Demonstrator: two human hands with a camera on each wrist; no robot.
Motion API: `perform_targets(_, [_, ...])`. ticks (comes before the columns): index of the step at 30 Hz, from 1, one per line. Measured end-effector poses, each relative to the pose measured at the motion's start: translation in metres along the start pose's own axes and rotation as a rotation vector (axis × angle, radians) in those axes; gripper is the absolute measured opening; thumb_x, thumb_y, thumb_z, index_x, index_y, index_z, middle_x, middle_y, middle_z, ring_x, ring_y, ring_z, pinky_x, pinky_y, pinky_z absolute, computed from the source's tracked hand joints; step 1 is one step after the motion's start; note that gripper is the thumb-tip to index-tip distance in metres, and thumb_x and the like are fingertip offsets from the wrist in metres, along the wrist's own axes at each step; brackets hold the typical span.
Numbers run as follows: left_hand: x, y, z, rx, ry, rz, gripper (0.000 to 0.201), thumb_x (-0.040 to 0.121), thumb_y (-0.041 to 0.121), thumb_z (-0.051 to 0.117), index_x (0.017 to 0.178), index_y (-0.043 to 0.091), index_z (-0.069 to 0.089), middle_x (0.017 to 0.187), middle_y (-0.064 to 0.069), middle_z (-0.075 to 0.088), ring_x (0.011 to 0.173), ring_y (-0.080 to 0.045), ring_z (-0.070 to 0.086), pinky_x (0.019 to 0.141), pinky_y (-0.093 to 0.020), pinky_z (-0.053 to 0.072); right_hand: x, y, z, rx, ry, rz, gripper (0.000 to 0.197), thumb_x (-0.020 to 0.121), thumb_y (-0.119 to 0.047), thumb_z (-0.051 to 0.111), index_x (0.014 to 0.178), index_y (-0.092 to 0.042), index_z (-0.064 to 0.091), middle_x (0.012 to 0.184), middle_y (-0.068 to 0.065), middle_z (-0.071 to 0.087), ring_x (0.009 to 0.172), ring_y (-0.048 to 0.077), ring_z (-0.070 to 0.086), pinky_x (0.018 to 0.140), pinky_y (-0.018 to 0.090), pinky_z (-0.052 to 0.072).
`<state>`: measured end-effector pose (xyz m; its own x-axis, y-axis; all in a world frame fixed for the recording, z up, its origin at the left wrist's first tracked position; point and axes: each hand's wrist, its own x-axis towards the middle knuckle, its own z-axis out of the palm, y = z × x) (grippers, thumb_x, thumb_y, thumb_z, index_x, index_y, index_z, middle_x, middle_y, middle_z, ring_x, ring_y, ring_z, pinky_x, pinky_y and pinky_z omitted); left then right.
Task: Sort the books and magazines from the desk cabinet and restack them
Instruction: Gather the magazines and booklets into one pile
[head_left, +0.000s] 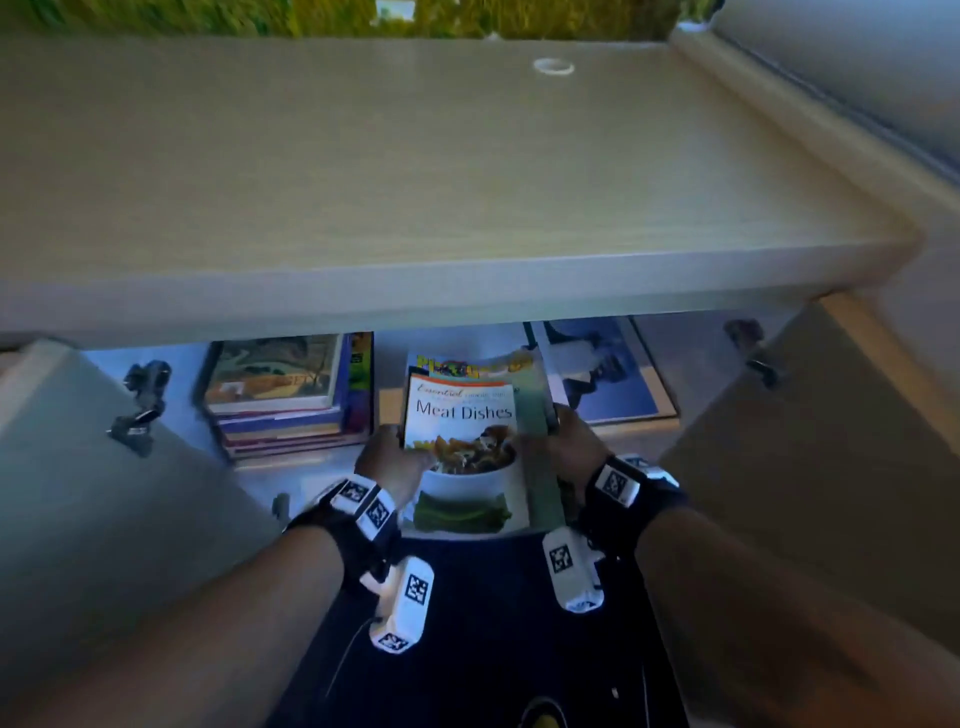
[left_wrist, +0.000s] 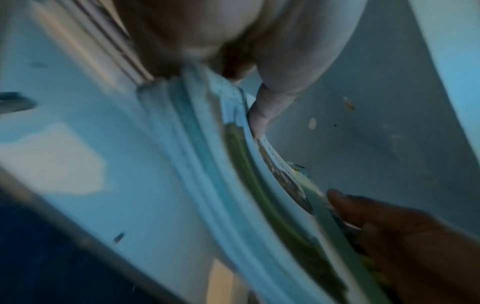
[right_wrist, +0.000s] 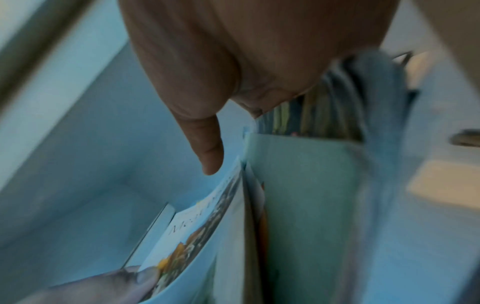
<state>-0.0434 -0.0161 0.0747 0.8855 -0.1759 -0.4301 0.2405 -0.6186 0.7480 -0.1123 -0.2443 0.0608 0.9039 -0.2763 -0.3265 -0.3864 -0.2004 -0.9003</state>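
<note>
Under the worktop (head_left: 415, 182), the open cabinet (head_left: 311, 467) holds a book stack (head_left: 285, 395) at left and a blue magazine (head_left: 613, 374) at right. Between them, the left hand (head_left: 392, 460) and right hand (head_left: 569, 441) grip a magazine bundle (head_left: 462, 441) by its sides, the Meat Dishes cover on top.

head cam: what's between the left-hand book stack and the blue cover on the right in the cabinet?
The Meat Dishes magazine bundle, gripped by the left hand and right hand, between book stack and blue cover. Head view shows it.
</note>
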Motion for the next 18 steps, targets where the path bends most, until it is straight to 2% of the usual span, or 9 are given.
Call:
perform_targets(2, [0.044,0.003,0.013,0.006,0.078,0.086,0.046,0.088,0.013,0.072,0.126,0.01,0.046,0.108,-0.009,0.065,0.085,-0.026,0.059,0.069,-0.028,0.044,0.049,0.007,-0.006,-0.035,0.032,-0.067,0.04,0.089,-0.009,0.076,0.126,0.001,0.066,0.122,0.018,0.071,0.098,0.013,0.073,0.084,0.025,0.058])
perform_targets(3, [0.063,0.003,0.018,0.016,0.11,0.132,0.053,0.09,0.014,0.071,0.134,0.012,0.042,0.113,-0.008,0.063,0.085,-0.026,0.059,0.068,-0.027,0.044,0.072,0.012,-0.006,-0.021,0.031,-0.119,0.04,0.086,-0.006,0.077,0.124,0.004,0.066,0.122,0.022,0.071,0.096,0.01,0.073,0.083,0.024,0.058])
perform_targets(5, [0.098,0.001,0.024,0.1,0.166,0.188,0.049,0.093,0.021,0.068,0.134,0.016,0.04,0.11,-0.006,0.059,0.086,-0.026,0.058,0.071,-0.03,0.045,0.108,0.015,-0.002,0.061,0.036,-0.141,0.047,0.074,-0.014,0.086,0.116,0.0,0.068,0.114,0.019,0.075,0.099,0.02,0.075,0.085,0.035,0.061])
perform_targets(8, [0.141,-0.011,0.03,0.263,0.227,0.184,0.039,0.094,0.037,0.062,0.125,0.025,0.043,0.103,-0.004,0.061,0.089,-0.031,0.064,0.082,-0.04,0.057,0.151,0.021,0.011,0.015,-0.009,-0.211,0.03,0.078,-0.017,0.081,0.105,-0.016,0.069,0.102,0.004,0.076,0.098,0.027,0.072,0.083,0.04,0.058])
perform_targets(10, [0.162,-0.02,0.038,0.302,0.24,0.164,0.042,0.09,0.045,0.063,0.123,0.024,0.048,0.12,-0.011,0.063,0.101,-0.034,0.064,0.091,-0.041,0.055,0.177,0.038,0.02,-0.117,-0.006,-0.234,0.056,0.07,-0.032,0.079,0.119,-0.01,0.063,0.109,0.007,0.074,0.101,0.031,0.072,0.084,0.045,0.06])
perform_targets(12, [0.174,-0.025,0.044,0.368,0.219,0.16,0.062,0.079,0.062,0.063,0.126,0.023,0.053,0.131,-0.012,0.061,0.111,-0.034,0.062,0.094,-0.038,0.053,0.19,0.056,0.028,-0.408,0.009,-0.191,0.086,0.064,-0.057,0.074,0.138,-0.021,0.051,0.129,0.007,0.065,0.114,0.032,0.065,0.096,0.049,0.056])
perform_targets(13, [0.175,-0.028,0.047,0.418,0.189,0.159,0.073,0.071,0.069,0.061,0.127,0.023,0.053,0.134,-0.013,0.059,0.113,-0.034,0.061,0.094,-0.038,0.053,0.192,0.067,0.03,-0.555,0.043,-0.155,0.09,0.064,-0.069,0.069,0.142,-0.03,0.047,0.137,0.009,0.059,0.121,0.034,0.061,0.102,0.048,0.052])
perform_targets(15, [0.172,-0.032,0.049,0.562,0.105,0.183,0.093,0.06,0.075,0.059,0.137,0.023,0.049,0.143,-0.014,0.053,0.119,-0.033,0.058,0.097,-0.04,0.053,0.191,0.078,0.033,-0.719,0.124,-0.148,0.082,0.074,-0.077,0.058,0.145,-0.038,0.046,0.144,0.013,0.051,0.129,0.039,0.053,0.108,0.045,0.046])
perform_targets(18, [0.162,-0.04,0.048,0.683,0.012,0.159,0.121,0.057,0.073,0.073,0.158,0.026,0.024,0.158,-0.014,0.036,0.136,-0.034,0.046,0.105,-0.041,0.047,0.182,0.08,0.037,-0.786,0.133,-0.174,0.067,0.085,-0.072,0.05,0.146,-0.042,0.047,0.151,0.013,0.041,0.136,0.041,0.042,0.113,0.046,0.039])
